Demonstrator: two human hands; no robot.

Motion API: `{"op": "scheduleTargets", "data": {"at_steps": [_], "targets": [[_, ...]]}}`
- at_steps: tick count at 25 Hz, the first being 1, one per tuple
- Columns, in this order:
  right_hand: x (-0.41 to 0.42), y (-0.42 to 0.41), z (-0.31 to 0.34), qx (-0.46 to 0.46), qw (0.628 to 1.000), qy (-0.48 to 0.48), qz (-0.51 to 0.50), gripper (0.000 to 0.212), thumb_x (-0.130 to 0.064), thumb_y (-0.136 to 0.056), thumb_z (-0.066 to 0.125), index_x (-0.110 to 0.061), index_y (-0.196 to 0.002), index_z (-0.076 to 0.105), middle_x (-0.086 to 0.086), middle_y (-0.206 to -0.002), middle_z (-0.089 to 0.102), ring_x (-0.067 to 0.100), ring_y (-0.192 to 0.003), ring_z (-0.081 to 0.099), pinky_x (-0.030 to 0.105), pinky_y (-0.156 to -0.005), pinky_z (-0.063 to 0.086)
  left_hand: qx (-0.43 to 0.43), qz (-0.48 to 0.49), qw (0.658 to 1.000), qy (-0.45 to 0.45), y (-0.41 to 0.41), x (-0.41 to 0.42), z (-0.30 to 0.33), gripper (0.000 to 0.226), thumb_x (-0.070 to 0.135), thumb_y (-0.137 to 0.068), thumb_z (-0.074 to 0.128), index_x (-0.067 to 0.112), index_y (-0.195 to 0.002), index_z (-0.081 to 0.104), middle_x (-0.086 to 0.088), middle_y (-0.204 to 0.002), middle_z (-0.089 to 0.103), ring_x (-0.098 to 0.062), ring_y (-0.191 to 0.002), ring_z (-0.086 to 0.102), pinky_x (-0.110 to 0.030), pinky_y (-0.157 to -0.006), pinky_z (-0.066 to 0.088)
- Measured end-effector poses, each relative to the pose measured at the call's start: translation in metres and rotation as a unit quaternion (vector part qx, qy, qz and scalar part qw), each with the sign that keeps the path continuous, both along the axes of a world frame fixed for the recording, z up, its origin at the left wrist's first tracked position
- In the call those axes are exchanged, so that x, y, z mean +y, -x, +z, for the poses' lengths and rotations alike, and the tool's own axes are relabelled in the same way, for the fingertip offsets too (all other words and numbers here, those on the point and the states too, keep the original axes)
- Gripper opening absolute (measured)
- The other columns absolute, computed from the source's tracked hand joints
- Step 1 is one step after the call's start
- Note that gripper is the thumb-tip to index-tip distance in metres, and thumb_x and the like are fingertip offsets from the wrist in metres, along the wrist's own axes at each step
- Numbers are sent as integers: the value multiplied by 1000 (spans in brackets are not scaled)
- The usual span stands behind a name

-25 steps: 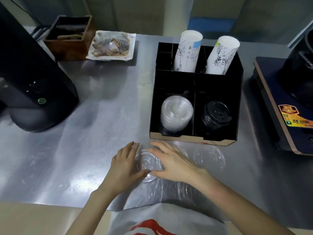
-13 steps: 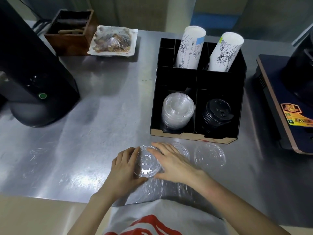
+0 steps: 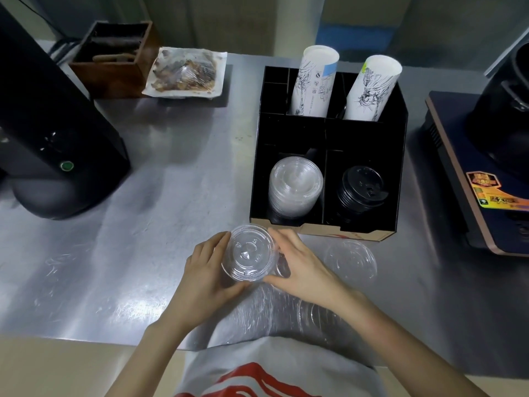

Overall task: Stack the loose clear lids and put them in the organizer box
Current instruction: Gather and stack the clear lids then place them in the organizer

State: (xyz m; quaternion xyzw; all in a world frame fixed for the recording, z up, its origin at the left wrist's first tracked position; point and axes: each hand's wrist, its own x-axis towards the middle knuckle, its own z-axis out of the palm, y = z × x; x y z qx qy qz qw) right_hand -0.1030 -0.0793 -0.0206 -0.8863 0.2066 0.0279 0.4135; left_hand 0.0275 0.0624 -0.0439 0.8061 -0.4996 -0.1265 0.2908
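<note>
Two hands share one small pile of clear lids, held just above the counter in front of the organizer. On the left of the grip, the left hand cups the pile's edge, fingers curled against the rim and thumb underneath at the near side. On the right of the grip, the right hand presses in from the other side, fingers closed on the rim, so the pile is pinched between the two. Further right of the grip, one loose lid lies flat on the counter, well apart from the hands. Beyond the grip, the organizer's front left bay already carries a leaning stack of clear lids, with black lids in the bay beside it. My judgement is that the job is part-way: some gathering is done, the loose lid to the right is still to be picked up, and nothing from the held pile has yet gone into the box. How many lids are in the pile is hard to say, since they are transparent and overlap. Nearer than the grip, under the wrists, there are faint clear shapes on the steel that may be more lids, but glare and the arms hide them.
</note>
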Motion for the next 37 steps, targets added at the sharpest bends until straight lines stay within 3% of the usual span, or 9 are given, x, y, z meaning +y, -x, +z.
{"op": "scheduleTargets", "data": {"at_steps": [4, 8, 11, 13, 19, 25, 28, 31, 37], "targets": [[-9, 8, 16, -8, 1000, 5, -14, 81, -36, -77, 64, -25, -139, 14, -15, -116, 28, 7, -114, 43, 27, -104, 34, 8, -20, 1000, 19, -5, -8, 11, 84, 80, -68, 34, 21, -126, 30, -12, -126, 49, -16, -111, 34, -38, -90, 31], [-20, 10, 24, -52, 997, 32, -45, 79, -33, -77, 64, -24, -139, 17, -16, -116, 27, 6, -107, 46, 31, -103, 39, -8, -40, 998, 44, -10, -27, 25, 85, 79, -69, 35, 18, -128, 31, -14, -128, 48, -17, -112, 35, -38, -92, 31], [-31, 10, 29, -90, 992, 51, -78, 75, -27, -77, 66, -21, -138, 23, -13, -120, 30, -6, -106, 38, 18, -101, 32, -30, -46, 997, 54, -13, -46, 36, 90, 79, -70, 32, 10, -128, 35, -16, -129, 48, -18, -113, 34, -38, -92, 31], [-42, 10, 34, -92, 989, 68, -91, 73, -25, -77, 67, -18, -137, 25, -7, -126, 34, -4, -110, 36, 14, -100, 28, -42, -51, 996, 56, -14, -58, 43, 92, 79, -70, 30, 8, -129, 36, -16, -129, 48, -18, -113, 34, -37, -92, 30], [-67, 6, 39, -89, 984, 86, -127, 68, -23, -76, 67, -16, -134, 32, -1, -135, 37, 6, -117, 37, 24, -102, 33, -48, -55, 997, 36, -15, -90, 53, 86, 64, -65, 44, 8, -130, 37, -12, -134, 45, -16, -115, 31, -36, -91, 27], [-92, -1, 36, -68, 984, 75, -143, 65, -20, -79, 64, -21, -135, 32, -6, -140, 38, 7, -120, 33, 27, -106, 32, -41, -50, 998, 1, -17, -120, 49, 82, 59, -67, 49, 3, -126, 40, -19, -134, 44, -34, -118, 43, -34, -94, 26], [-100, -5, 32, -55, 984, 84, -148, 64, -21, -80, 63, -20, -135, 31, -5, -141, 37, 9, -123, 29, 19, -104, 25, -45, -51, 998, -11, -19, -132, 47, 75, 40, -72, 69, -1, -127, 38, -23, -137, 40, -37, -121, 40, -37, -99, 25], [-103, -7, 28, -47, 982, 105, -152, 64, -21, -80, 64, -17, -135, 31, -4, -142, 37, 9, -126, 25, 10, -101, 13, -48, -54, 997, -20, -19, -137, 45, 73, 29, -73, 72, -1, -129, 35, -22, -139, 37, -37, -124, 37, -42, -101, 27], [-100, -7, 21, -41, 978, 146, -145, 56, -21, -79, 64, -14, -130, 41, -1, -143, 37, 13, -126, 22, 35, -111, 24, -61, -53, 996, -47, -19, -139, 39, 74, 33, -76, 68, 1, -132, 31, -18, -143, 33, -34, -126, 33, -41, -101, 23]]}}
